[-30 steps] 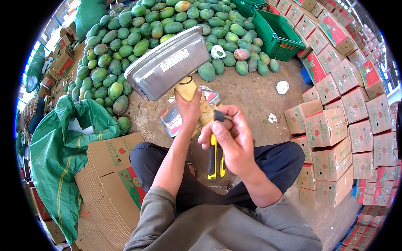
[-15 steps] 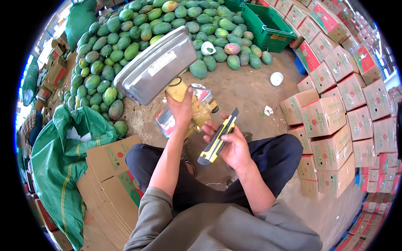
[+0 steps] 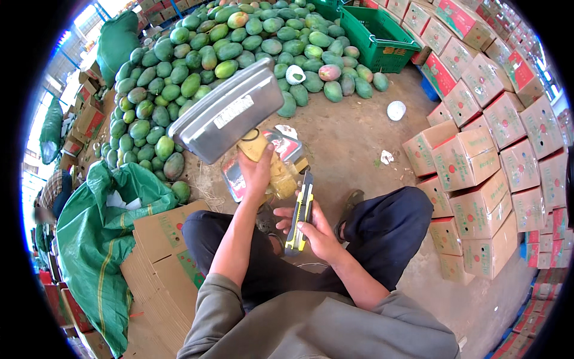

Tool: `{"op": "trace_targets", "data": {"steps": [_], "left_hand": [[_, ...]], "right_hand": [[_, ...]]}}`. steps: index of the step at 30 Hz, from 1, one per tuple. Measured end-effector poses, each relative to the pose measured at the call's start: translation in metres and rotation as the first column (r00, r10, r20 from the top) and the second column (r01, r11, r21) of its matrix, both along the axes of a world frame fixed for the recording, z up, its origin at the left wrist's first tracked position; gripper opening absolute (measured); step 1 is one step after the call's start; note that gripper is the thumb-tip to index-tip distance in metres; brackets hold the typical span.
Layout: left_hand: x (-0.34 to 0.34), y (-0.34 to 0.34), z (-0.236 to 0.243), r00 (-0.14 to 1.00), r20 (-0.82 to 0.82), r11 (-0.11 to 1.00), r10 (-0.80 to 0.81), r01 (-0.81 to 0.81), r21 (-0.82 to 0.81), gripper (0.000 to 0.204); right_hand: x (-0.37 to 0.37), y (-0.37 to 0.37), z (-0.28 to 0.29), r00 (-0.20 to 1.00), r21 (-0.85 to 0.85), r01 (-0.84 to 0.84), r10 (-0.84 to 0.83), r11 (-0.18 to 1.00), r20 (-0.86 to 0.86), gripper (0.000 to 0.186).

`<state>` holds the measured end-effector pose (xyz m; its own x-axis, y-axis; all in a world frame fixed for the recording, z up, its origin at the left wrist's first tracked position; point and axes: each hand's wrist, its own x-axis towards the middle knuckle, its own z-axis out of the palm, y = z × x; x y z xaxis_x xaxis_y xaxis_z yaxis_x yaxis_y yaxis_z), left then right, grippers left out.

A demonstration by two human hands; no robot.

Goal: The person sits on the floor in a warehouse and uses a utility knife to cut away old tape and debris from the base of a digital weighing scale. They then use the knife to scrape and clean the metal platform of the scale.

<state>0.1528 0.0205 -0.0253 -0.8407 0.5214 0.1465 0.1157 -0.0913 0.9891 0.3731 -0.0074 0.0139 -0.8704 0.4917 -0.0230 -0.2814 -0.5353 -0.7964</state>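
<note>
My left hand (image 3: pixel 256 170) is closed round a yellow piece (image 3: pixel 253 145) with a dark ring, just below a tilted grey tray (image 3: pixel 230 110) with a white label. I cannot make out whether the yellow piece and the tray are joined. More yellow material (image 3: pixel 281 178) shows beside that hand, with a clear-and-red package (image 3: pixel 233 178) behind it. My right hand (image 3: pixel 320 233) grips a yellow-and-black utility knife (image 3: pixel 300 218), its tip pointing away from me. The thumb presses on the knife's side while some fingers stick out to the left.
Green mangoes (image 3: pixel 179 78) lie heaped ahead, with a green crate (image 3: pixel 379 45) behind them. Stacked cartons (image 3: pixel 478 197) line the right. Flat cardboard (image 3: pixel 161 257) and a green sack (image 3: pixel 98 239) lie at left. A white foam net (image 3: pixel 396 110) rests on the floor. Another person (image 3: pixel 55 191) is far left.
My right hand has come slightly down and left, turning the knife from a slant to nearly upright. The tray shows a little lower; my left hand keeps its hold.
</note>
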Motion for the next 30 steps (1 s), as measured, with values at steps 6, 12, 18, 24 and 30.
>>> {"op": "trace_targets", "data": {"steps": [6,12,18,24,30], "left_hand": [[0.026,-0.024,-0.030,0.990,-0.102,0.987,-0.097,0.083,-0.141,0.038],[0.063,-0.087,-0.109,0.872,0.346,0.581,-0.345,0.488,-0.651,0.038],[0.094,-0.107,-0.125,0.918,-0.047,0.735,-0.394,0.284,-0.615,0.035],[0.069,-0.129,-0.154,0.912,-0.087,0.494,-0.401,0.136,-0.859,0.039],[0.064,-0.151,-0.179,0.866,-0.026,0.230,-0.499,0.103,-0.968,0.042]], "right_hand": [[0.011,0.004,0.026,0.998,0.167,-0.008,0.018,0.986,-0.056,0.050],[0.034,0.017,0.035,0.996,0.344,0.088,-0.091,0.935,-0.008,0.041],[0.052,0.023,0.041,0.975,0.195,0.223,-0.219,0.955,-0.044,0.035],[0.041,0.027,0.039,0.962,0.119,0.240,-0.252,0.964,0.104,0.036],[0.018,0.016,0.027,0.975,0.046,0.182,-0.186,0.982,0.122,0.032]]}}
